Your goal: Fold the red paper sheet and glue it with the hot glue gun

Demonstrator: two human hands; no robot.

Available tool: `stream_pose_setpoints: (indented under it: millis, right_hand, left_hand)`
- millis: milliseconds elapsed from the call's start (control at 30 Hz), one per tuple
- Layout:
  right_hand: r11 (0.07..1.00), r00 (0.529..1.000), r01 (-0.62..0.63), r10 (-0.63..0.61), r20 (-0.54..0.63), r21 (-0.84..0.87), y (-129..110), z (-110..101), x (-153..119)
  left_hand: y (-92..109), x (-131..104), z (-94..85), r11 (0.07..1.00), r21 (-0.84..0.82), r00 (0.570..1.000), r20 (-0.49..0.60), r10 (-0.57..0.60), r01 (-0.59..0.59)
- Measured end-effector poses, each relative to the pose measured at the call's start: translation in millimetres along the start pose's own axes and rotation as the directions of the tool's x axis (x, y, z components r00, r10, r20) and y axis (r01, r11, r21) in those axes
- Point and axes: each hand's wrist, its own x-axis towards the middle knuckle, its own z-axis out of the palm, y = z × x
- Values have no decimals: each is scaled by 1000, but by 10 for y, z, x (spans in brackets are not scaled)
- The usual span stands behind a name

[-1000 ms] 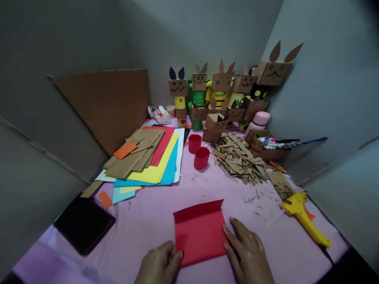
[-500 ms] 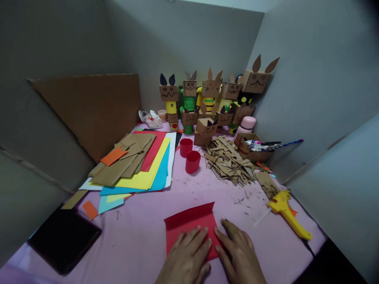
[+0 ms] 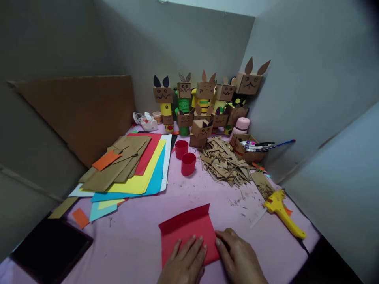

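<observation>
A red sheet of paper (image 3: 186, 225) lies on the pink-covered table in front of me, its far edge folded up into a raised flap. My left hand (image 3: 186, 260) rests flat on the near part of the sheet, fingers stretched out. At the sheet's right edge, my right hand (image 3: 238, 254) has its fingers curled, with thumb and index finger closing on the paper's edge. Beyond the sheet stand two red paper rings (image 3: 188, 165) (image 3: 181, 150), one just behind the other.
Coloured paper and cardboard pieces (image 3: 118, 169) are stacked at left, above a dark flat device (image 3: 51, 248). On the right are cardboard scraps (image 3: 225, 161), a yellow glue gun (image 3: 284, 215) and a box of pens (image 3: 248, 150). Several cardboard animal figures (image 3: 204, 90) stand at the back.
My right hand's fingers have drawn in from lying spread to curling at the sheet's right edge. My left hand stays flat on the paper. The whole view has shifted slightly.
</observation>
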Motion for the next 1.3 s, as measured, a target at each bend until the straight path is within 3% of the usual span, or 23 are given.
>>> stream_pose_setpoints:
  millis: [167, 467, 567, 700, 833, 1033, 1300]
  right_hand:
    - [986, 1000, -10, 12, -10, 168, 35, 39, -8]
    - [892, 994, -107, 109, 22, 440, -15, -73, 38]
    - [781, 977, -206, 203, 71, 589, -20, -89, 53]
    - [531, 914, -365, 360, 186, 765, -48, -58, 76]
    - [324, 914, -393, 241, 327, 861, -66, 9, 103]
    - [85, 904, -419, 131, 407, 904, -74, 46, 128]
    - [-11, 909, -415, 33, 415, 910, -70, 51, 101]
  left_hand:
    - [8, -12, 9, 999, 34, 1000, -2, 17, -17]
    - [0, 1, -27, 993, 112, 999, 8, 40, -41]
    - [-4, -15, -23, 993, 114, 999, -20, 28, -25]
    - [-9, -29, -20, 993, 117, 996, -83, 30, -21]
    - [-19, -17, -38, 993, 110, 991, -125, 54, -40]
    - [-26, -11, -58, 995, 93, 980, -194, 51, -34]
    - [-7, -3, -114, 998, 31, 984, -167, 62, -57]
